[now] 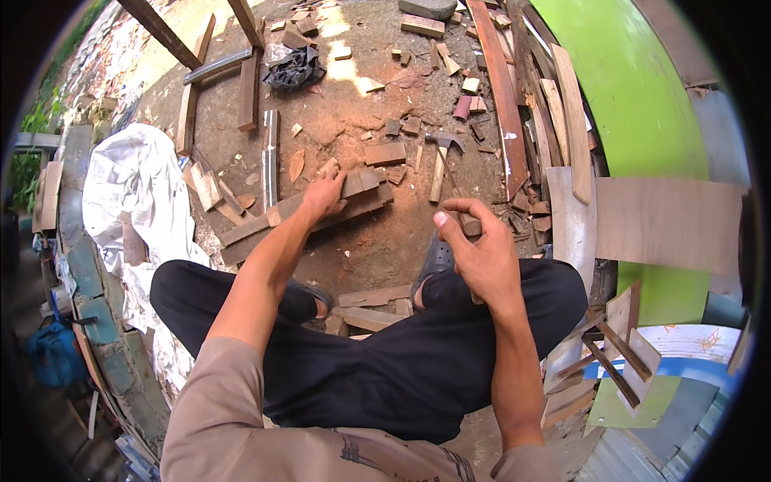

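My left hand (324,197) grips the upper of two long wooden beams (277,210), which lie slantwise on the ground before me. Notch-like cuts show near that beam's right end. Held up above my right knee, my right hand (488,255) is closed round a slim tool (469,225) with a brown handle; a thin dark shaft seems to point away from me, and its exact kind is hard to make out. Just beyond that hand a claw hammer (438,178) with a wooden handle rests on the ground.
Small wood offcuts (385,153) are scattered over the dirt floor. A metal bar (271,157) lies at left, near a white cloth (136,189) and a black plastic bag (295,69). Long planks (502,96) lean along a green panel (634,88) at right.
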`<state>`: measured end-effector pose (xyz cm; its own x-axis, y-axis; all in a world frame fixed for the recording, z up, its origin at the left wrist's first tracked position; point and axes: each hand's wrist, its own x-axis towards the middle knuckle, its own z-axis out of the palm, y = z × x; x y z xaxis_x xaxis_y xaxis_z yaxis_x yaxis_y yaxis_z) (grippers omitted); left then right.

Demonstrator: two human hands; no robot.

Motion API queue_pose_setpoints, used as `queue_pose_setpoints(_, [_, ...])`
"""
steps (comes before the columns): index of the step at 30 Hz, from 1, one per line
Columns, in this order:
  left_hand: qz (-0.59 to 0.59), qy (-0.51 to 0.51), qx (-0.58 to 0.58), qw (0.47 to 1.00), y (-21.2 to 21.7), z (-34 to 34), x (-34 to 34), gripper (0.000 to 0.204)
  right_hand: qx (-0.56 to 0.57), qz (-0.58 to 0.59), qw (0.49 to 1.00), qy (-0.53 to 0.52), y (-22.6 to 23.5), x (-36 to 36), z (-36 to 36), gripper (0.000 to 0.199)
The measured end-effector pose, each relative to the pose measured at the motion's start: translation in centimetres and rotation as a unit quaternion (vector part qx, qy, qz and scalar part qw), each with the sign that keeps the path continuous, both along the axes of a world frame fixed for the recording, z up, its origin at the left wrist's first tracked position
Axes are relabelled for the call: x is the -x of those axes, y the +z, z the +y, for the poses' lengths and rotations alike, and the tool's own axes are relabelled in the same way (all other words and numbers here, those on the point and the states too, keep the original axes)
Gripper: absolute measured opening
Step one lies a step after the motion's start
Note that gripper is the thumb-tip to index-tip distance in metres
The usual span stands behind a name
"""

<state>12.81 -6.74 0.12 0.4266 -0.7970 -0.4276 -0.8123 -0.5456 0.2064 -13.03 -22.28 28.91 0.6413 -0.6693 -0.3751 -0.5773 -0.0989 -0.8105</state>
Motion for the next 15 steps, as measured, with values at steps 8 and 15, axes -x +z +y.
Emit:
queue_pose_setpoints(8, [0.020,0.094,-0.109,0.989,-1.9,-0.4,0.6,0.082,0.055,-0.013,0.997,0.053,3.5,-0.6,0.8,0.075])
queue_pose_setpoints(15, [0.017,0.112,-0.100,0.989,-1.0,-0.7,0.8,0.078,-0.055,-0.018,0.996,0.063,2.1,1.8,3.8,0.066])
